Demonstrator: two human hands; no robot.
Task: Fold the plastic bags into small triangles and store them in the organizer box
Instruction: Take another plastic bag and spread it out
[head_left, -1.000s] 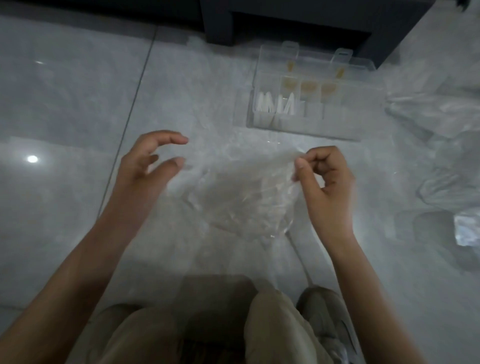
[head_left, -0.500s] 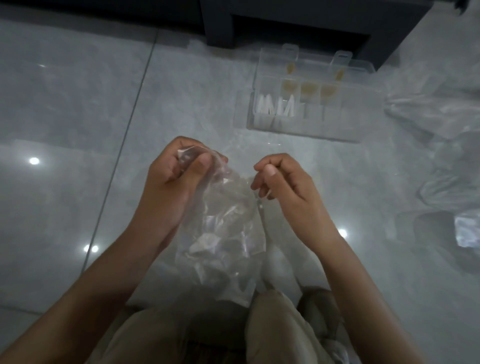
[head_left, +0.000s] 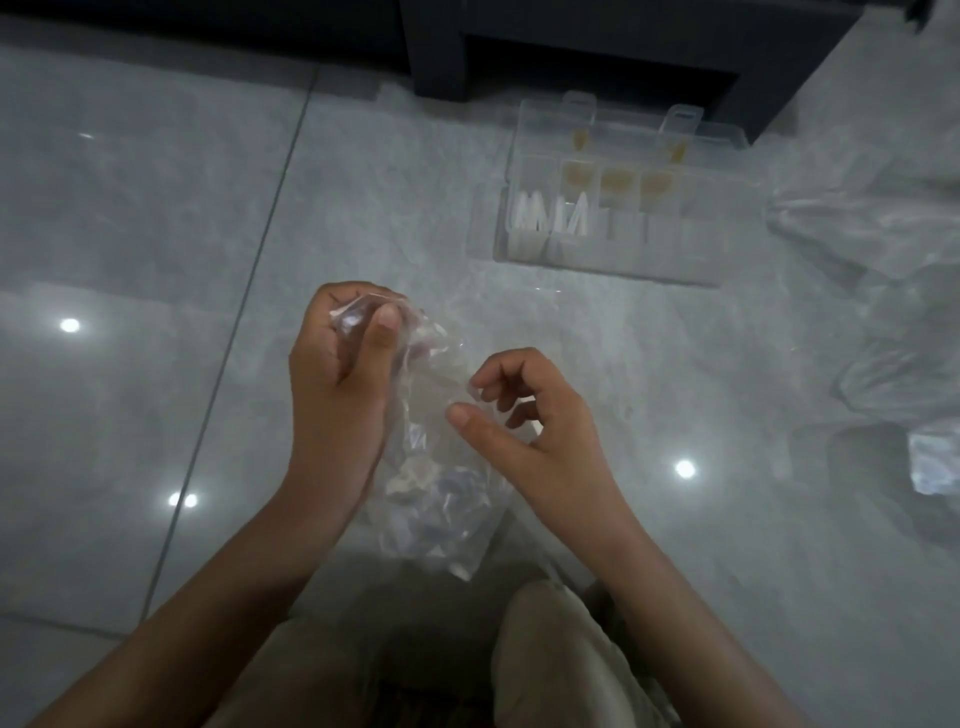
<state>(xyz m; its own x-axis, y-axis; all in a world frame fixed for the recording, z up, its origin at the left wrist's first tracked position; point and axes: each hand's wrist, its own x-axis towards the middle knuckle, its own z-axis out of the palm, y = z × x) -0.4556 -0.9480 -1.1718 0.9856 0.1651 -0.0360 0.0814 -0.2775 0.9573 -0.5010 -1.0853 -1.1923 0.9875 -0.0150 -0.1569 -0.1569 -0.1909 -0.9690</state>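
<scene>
Head view: left hand grips bunched clear plastic bag; right hand curled at edge, pinch unclear.

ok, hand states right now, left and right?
Left hand: closed, gripping the plastic bag by its top.
Right hand: curled at the bag's edge; grip cannot be told.
</scene>
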